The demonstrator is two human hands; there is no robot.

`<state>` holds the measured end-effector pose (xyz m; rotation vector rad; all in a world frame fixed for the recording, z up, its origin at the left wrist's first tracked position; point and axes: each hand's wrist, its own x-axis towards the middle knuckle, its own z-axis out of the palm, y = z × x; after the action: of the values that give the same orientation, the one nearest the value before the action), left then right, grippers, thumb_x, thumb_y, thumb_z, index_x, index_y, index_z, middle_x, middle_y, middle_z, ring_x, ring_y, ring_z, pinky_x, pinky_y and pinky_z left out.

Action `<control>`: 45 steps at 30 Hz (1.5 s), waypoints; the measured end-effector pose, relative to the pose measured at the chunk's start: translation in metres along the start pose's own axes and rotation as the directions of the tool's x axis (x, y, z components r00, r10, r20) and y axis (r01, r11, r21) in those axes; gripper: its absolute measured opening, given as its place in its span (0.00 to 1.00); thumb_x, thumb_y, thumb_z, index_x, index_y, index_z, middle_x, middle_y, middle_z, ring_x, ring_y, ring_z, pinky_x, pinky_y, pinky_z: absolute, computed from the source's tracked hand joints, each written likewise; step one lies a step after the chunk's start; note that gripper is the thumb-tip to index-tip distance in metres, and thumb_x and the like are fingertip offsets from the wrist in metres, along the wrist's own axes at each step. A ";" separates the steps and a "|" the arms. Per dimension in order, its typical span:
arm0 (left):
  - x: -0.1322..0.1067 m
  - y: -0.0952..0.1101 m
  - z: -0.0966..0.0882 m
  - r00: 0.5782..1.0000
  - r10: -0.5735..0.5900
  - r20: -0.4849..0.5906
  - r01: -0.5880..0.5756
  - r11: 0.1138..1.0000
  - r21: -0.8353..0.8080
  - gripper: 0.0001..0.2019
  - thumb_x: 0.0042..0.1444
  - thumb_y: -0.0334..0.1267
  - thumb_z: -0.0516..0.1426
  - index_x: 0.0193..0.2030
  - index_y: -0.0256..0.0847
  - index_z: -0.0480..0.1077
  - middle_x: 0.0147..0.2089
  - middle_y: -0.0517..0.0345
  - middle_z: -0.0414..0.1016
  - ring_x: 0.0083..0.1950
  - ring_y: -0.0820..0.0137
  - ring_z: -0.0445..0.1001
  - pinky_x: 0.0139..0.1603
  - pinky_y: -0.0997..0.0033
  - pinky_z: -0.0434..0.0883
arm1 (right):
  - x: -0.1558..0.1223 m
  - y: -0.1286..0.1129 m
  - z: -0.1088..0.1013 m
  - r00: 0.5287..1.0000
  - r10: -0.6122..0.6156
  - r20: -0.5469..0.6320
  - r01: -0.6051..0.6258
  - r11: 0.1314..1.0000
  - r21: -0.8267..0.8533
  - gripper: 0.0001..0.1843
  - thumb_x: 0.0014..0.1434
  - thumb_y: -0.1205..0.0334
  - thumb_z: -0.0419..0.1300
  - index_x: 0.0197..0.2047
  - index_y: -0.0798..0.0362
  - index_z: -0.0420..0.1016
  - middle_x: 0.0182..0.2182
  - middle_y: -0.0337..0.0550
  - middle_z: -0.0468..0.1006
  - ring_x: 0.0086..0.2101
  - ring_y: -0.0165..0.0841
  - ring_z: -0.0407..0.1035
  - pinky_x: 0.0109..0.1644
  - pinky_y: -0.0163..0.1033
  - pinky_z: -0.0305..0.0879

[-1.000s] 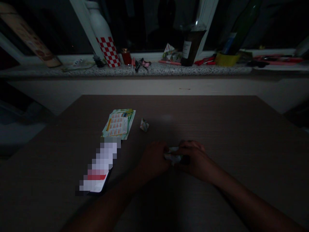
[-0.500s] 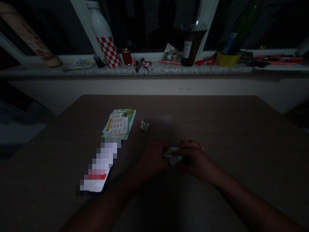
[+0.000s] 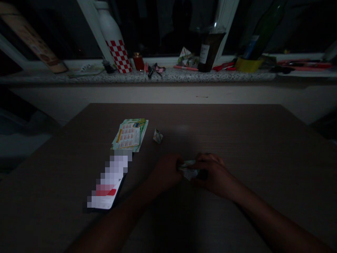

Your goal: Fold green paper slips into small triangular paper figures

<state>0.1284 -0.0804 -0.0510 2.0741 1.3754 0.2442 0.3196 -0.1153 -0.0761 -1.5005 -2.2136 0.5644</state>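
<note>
A small piece of printed paper point(image 3: 190, 172) lies between my two hands over the table, partly covered by fingers. My left hand point(image 3: 168, 172) pinches its left edge, with the fingertips curled in. From the other side my right hand point(image 3: 212, 174) grips the paper, its index finger laid across the top and the thumb below. Just beyond them stands a small folded paper shape point(image 3: 158, 136) with pointed corners. Left of that is a stack of printed sheets point(image 3: 129, 135) with a calendar-like grid. Dim light hides the paper's exact folds.
A lit phone point(image 3: 107, 186), its screen blurred out, lies left of my left forearm on the wooden table point(image 3: 223, 130). Along the granite sill point(image 3: 168, 78) stand a checkered bottle point(image 3: 119, 52), a red jar point(image 3: 138, 61), a dark cup point(image 3: 207, 52) and a green bottle point(image 3: 265, 31).
Almost nothing differs. My left hand and the paper have shifted very slightly; both hands keep their hold on it.
</note>
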 end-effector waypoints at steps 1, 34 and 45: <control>0.000 -0.001 0.000 1.000 0.005 -0.003 -0.005 1.000 -0.007 0.10 0.45 0.27 0.57 0.36 0.38 0.71 0.37 0.55 0.75 0.38 0.66 0.73 0.36 0.71 0.66 | 0.000 0.000 0.000 1.000 0.001 0.002 -0.001 1.000 -0.001 0.22 0.46 0.61 0.68 0.46 0.37 0.78 0.40 0.40 0.76 0.43 0.41 0.68 0.51 0.50 0.54; -0.011 -0.015 0.001 0.979 0.181 -0.099 -0.184 0.982 -0.029 0.09 0.49 0.27 0.55 0.38 0.39 0.69 0.39 0.56 0.71 0.40 0.67 0.69 0.41 0.69 0.67 | -0.005 -0.001 -0.002 0.999 -0.040 -0.007 0.040 0.999 0.015 0.23 0.49 0.62 0.67 0.50 0.38 0.75 0.41 0.40 0.73 0.44 0.39 0.66 0.54 0.49 0.52; -0.012 -0.023 0.004 0.919 0.390 -0.054 -0.389 0.921 0.034 0.11 0.51 0.32 0.61 0.43 0.41 0.70 0.44 0.54 0.68 0.48 0.64 0.67 0.50 0.63 0.66 | -0.009 0.001 -0.003 0.991 -0.134 -0.028 0.135 0.991 0.027 0.20 0.51 0.62 0.67 0.49 0.43 0.75 0.39 0.41 0.74 0.43 0.40 0.65 0.52 0.50 0.54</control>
<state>0.1075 -0.0873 -0.0658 2.3654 0.9869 0.4621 0.3255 -0.1232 -0.0749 -1.3247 -2.2560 0.5284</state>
